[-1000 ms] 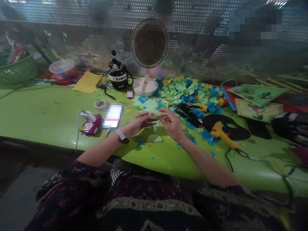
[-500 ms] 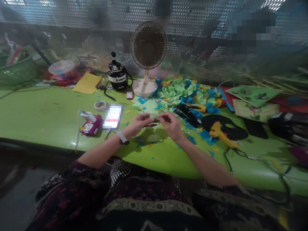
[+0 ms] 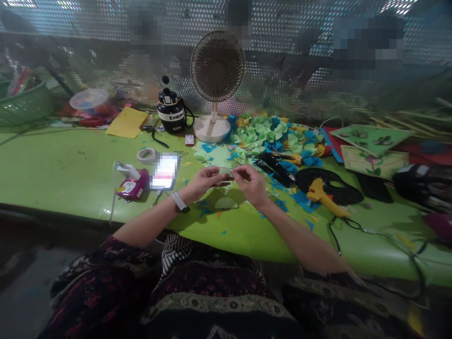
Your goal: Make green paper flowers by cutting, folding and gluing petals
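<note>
My left hand [image 3: 204, 181] and my right hand [image 3: 251, 184] meet just above the green table [image 3: 63, 165], fingers pinched on a small pale green piece of paper [image 3: 226, 172] held between them. A watch sits on my left wrist. Under the hands lies a pale green half-round paper cut-out [image 3: 226, 203] among small paper scraps. A phone [image 3: 164, 171] lies just left of my left hand.
A heap of folded green, blue and yellow paper pieces [image 3: 271, 134] lies behind my hands. A small fan [image 3: 216, 84] and a black jug [image 3: 171, 112] stand at the back. A yellow glue gun [image 3: 323, 195] with its cord lies right; a pink device [image 3: 130, 186] and tape roll [image 3: 147, 154] sit left.
Both hands have drawn a little closer together on the paper piece and lifted it slightly; nothing else on the table has moved.
</note>
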Demonstrator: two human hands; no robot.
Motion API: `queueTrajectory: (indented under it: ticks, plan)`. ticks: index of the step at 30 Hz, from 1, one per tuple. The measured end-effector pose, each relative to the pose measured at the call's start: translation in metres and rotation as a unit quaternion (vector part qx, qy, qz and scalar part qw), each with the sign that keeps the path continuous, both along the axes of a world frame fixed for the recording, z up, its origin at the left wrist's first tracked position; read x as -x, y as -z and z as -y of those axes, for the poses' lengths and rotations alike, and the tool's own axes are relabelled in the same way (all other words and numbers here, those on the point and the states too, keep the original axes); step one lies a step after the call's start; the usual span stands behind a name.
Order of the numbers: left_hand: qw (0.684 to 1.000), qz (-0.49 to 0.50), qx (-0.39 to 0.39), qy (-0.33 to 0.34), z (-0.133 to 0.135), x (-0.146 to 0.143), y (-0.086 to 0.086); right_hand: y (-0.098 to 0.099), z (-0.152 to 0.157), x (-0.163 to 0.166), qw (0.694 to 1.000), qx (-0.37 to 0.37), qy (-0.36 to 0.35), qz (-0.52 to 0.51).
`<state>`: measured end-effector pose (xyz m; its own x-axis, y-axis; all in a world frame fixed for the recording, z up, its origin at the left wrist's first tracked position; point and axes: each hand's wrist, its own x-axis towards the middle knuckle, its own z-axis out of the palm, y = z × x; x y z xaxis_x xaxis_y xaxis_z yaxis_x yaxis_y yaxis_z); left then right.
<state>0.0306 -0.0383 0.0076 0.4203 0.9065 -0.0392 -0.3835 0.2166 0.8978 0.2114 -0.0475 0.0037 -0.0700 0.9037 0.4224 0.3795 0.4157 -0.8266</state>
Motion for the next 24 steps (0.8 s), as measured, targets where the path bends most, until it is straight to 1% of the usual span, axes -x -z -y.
queueTrajectory:
  ticks: [5,9,14,16,19,24]
  plan:
    - [1.000,0.008,0.008,-0.006,-0.001,0.000,0.004,-0.003,0.002,0.001,1.000,-0.003,-0.007,-0.011]
    - [1.000,0.012,0.000,0.001,-0.003,0.001,0.007,0.000,0.001,0.001,1.000,0.004,-0.005,-0.006]
    - [1.000,0.005,-0.010,0.013,-0.005,0.002,0.007,-0.001,-0.002,-0.001,0.999,0.011,0.012,-0.038]
    - [1.000,0.002,-0.016,0.012,-0.006,0.003,0.008,-0.006,-0.002,-0.003,0.999,0.029,0.010,-0.018]
    - [1.000,-0.009,-0.020,0.015,-0.007,0.004,0.010,-0.011,0.000,-0.003,0.998,0.045,-0.022,0.035]
    - [0.999,-0.024,-0.021,0.022,-0.008,0.005,0.012,-0.010,0.002,-0.001,0.997,0.011,-0.051,0.058]
